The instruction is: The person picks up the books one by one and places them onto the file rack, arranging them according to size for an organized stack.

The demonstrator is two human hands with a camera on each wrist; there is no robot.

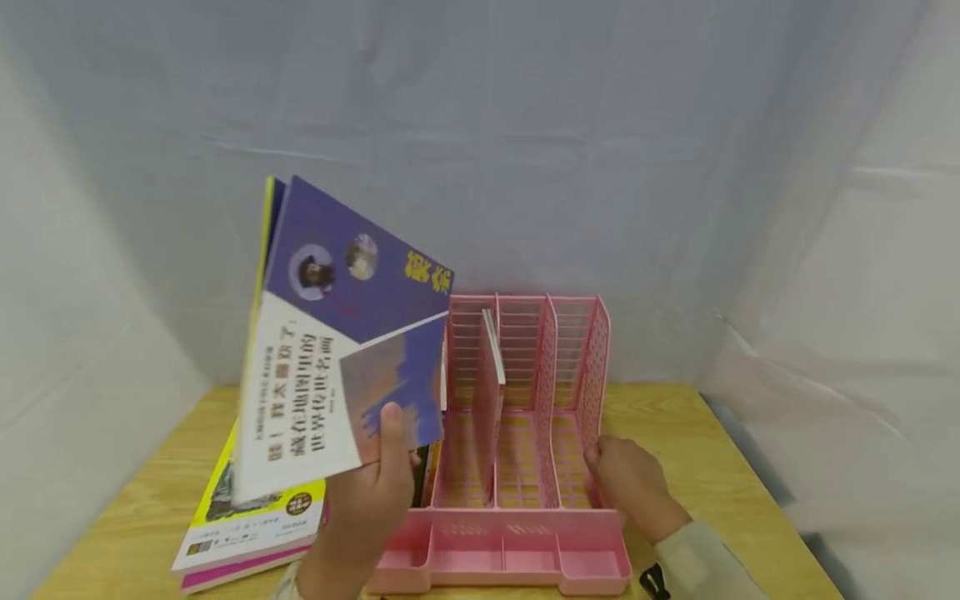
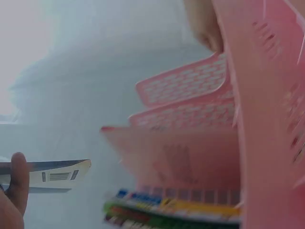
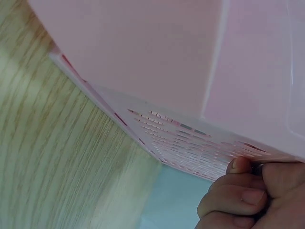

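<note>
My left hand [image 1: 371, 500] holds up a purple-and-white book [image 1: 352, 275] by its lower corner, thumb across the cover. Tilted, the book is raised in front of the left part of a pink desktop file rack [image 1: 517, 523], and a yellow edge shows behind its cover. In the left wrist view the same book [image 2: 59, 174] appears nearly edge-on. My right hand [image 1: 633, 483] grips the rack's right side wall near the front, and its curled fingers [image 3: 233, 198] show at the perforated wall in the right wrist view. One thin book [image 1: 491, 383] stands in a middle slot.
On the wooden table [image 1: 720, 500], left of the rack, lies a stack with a yellow-and-white book [image 1: 255, 533] on top. Several colourful books [image 2: 171, 210] stand in the rack's left slot. Small open trays [image 1: 596, 558] line its front. Pale sheeting [image 1: 525, 142] hangs behind and at both sides.
</note>
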